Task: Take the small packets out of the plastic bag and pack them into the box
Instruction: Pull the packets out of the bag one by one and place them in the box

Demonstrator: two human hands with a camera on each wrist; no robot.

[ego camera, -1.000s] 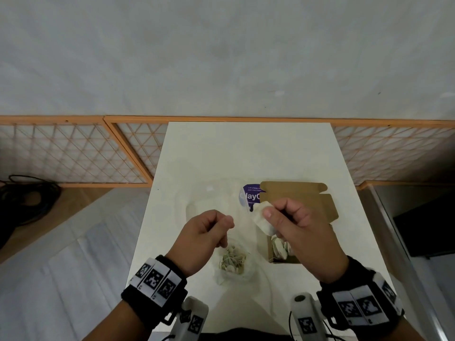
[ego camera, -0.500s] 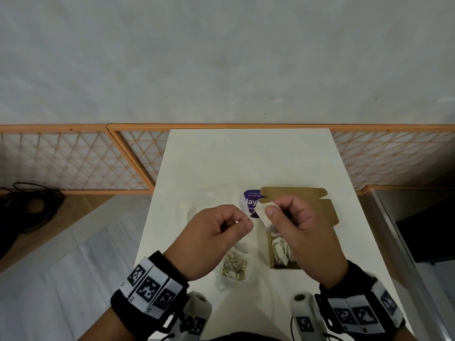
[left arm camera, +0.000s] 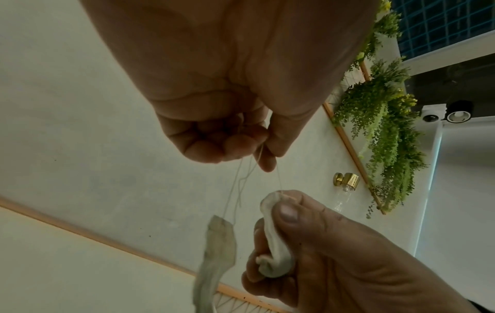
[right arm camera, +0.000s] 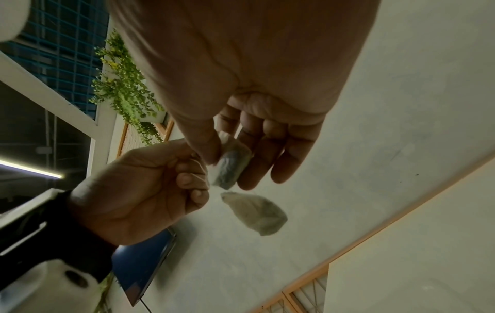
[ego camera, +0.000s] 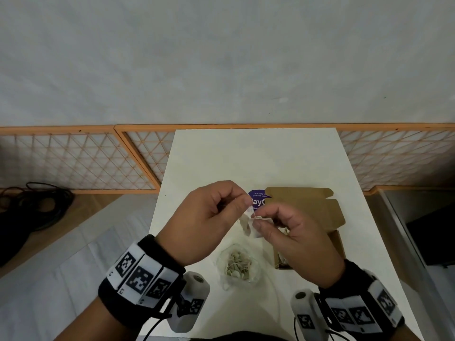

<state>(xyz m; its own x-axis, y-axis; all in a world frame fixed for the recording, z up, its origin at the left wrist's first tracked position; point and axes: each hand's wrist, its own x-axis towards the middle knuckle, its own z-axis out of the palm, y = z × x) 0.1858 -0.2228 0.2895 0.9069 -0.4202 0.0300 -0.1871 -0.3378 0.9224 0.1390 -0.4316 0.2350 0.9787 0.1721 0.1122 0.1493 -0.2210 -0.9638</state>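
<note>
Above the white table (ego camera: 256, 158) my right hand (ego camera: 256, 221) pinches one small white packet (ego camera: 261, 227) between thumb and fingers; the pinch also shows in the right wrist view (right arm camera: 231, 167). My left hand (ego camera: 246, 205) pinches thin strings (left arm camera: 238, 175) at its fingertips. From them a second packet (left arm camera: 219, 243) dangles between the hands. The clear plastic bag (ego camera: 238, 265) with several packets lies below my hands. The brown box (ego camera: 307, 210) stands open at the right, mostly hidden by my right hand.
A round purple label (ego camera: 257, 199) lies just behind my hands, beside the box lid. An orange lattice screen (ego camera: 73, 161) runs behind the table. Black cables (ego camera: 32, 207) lie on the floor at the left. The table's right edge is close to the box.
My left hand has risen from over the bag and moved right to meet the right hand. It now pinches strings, and a second packet dangles from them. The right hand lifted slightly.
</note>
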